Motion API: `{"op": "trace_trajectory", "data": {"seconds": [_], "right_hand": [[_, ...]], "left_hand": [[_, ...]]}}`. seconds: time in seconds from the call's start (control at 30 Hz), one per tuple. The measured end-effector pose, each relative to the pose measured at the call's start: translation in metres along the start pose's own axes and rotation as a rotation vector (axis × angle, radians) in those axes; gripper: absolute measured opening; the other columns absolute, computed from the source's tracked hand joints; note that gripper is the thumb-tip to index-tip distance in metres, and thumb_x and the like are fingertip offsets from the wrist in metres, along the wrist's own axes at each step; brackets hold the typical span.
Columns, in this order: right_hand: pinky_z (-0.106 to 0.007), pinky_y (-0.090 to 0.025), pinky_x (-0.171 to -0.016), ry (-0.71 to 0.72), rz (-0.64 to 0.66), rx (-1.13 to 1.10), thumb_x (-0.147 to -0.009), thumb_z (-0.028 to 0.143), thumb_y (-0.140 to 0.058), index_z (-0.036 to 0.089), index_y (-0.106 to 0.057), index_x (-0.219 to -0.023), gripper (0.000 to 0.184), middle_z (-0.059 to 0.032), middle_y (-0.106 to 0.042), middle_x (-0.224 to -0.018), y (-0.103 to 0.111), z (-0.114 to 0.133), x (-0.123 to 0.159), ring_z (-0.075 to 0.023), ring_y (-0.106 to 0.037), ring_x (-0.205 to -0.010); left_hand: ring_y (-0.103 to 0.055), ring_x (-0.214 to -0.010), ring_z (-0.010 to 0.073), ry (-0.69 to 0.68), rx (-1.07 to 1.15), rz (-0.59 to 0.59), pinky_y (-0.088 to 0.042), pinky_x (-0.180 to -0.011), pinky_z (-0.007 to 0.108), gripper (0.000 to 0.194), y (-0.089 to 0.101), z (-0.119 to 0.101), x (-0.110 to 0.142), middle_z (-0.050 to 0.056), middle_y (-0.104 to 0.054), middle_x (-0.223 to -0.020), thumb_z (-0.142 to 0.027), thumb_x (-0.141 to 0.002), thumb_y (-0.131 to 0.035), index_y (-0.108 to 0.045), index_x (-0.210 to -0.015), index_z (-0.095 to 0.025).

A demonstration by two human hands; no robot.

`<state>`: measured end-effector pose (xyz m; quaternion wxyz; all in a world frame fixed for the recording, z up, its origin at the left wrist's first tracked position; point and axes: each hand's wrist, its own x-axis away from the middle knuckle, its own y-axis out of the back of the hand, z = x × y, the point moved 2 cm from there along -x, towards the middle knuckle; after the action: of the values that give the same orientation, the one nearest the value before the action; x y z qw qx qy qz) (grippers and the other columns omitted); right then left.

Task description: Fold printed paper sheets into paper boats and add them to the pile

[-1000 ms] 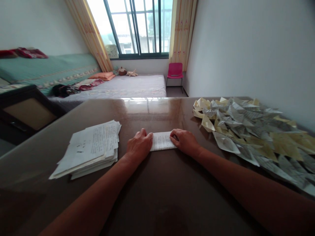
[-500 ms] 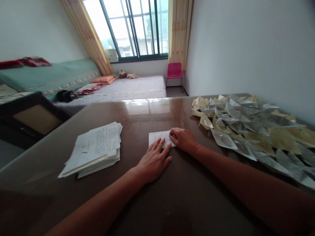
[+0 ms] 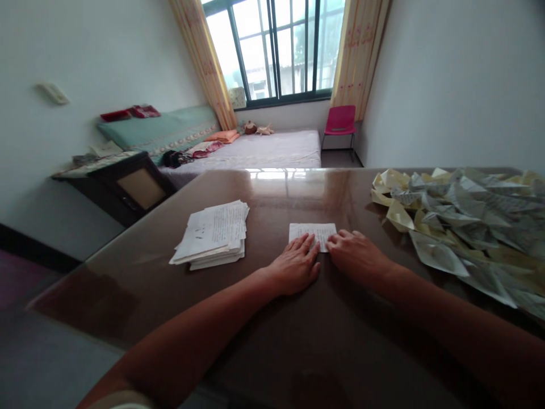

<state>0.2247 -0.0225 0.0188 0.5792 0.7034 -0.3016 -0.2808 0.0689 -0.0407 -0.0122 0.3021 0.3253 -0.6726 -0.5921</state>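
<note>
A small printed sheet of paper, which looks folded, lies flat on the brown table. My left hand rests palm down over its lower left part, fingers stretched out and holding nothing. At the paper's right edge, my right hand has its fingers curled and closed on the border; the thumb is hidden. To the left is a stack of printed sheets, loosely piled with uneven edges. Many folded paper boats, white and yellowish, crowd the right side of the table.
Beyond the table stands a bed with soft toys on it. A pink chair is by the window. At the left is a dark cabinet. A white wall borders the right side.
The view has turned left, so everything sits further right in the picture. My right hand's fingers have slid lower along the paper's right edge. My left hand stays on the paper.
</note>
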Motion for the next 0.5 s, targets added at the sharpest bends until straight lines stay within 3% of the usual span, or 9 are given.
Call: {"op": "trace_trajectory", "data": {"seconds": [0.13,0.23,0.33,0.5], "right_hand": [[-0.037,-0.039,-0.070,0.022,0.065,0.072,-0.085,0.004,-0.046,0.009,-0.070,-0.092,0.026,-0.0174,-0.069,-0.094,0.004,0.011,0.005,-0.0264,-0.062,-0.087],[-0.038,-0.038,-0.069,0.008,0.081,0.107,-0.084,0.004,-0.046,0.008,-0.071,-0.089,0.026,-0.0186,-0.070,-0.089,0.008,0.014,0.007,-0.0270,-0.062,-0.082],[-0.039,-0.036,-0.068,0.001,0.067,0.140,-0.084,0.004,-0.046,0.008,-0.071,-0.085,0.026,-0.0192,-0.070,-0.086,0.006,0.014,0.006,-0.0274,-0.062,-0.079],[-0.038,-0.035,-0.070,-0.001,0.003,0.128,-0.085,0.006,-0.046,0.009,-0.071,-0.086,0.025,-0.0179,-0.070,-0.086,0.000,0.006,0.000,-0.0253,-0.062,-0.079]], "left_hand": [[-0.026,-0.140,0.0313,0.008,-0.154,-0.027,-0.026,-0.114,0.041,0.053,0.004,0.005,0.001,0.025,-0.035,-0.146,-0.032,-0.097,-0.033,-0.037,-0.139,-0.001],[-0.039,-0.133,0.0315,0.048,-0.260,-0.022,-0.036,-0.107,0.041,0.047,0.008,0.009,0.000,0.025,-0.045,-0.139,-0.027,-0.096,-0.036,-0.045,-0.134,-0.001],[-0.049,-0.124,0.0307,0.061,-0.331,-0.022,-0.049,-0.094,0.041,0.041,0.012,0.013,0.000,0.025,-0.052,-0.132,-0.023,-0.095,-0.041,-0.050,-0.129,-0.002],[-0.059,-0.111,0.0269,0.045,-0.415,-0.044,-0.054,-0.086,0.037,0.034,0.015,0.018,-0.001,0.018,-0.062,-0.120,-0.012,-0.092,-0.044,-0.056,-0.124,-0.008]]}}
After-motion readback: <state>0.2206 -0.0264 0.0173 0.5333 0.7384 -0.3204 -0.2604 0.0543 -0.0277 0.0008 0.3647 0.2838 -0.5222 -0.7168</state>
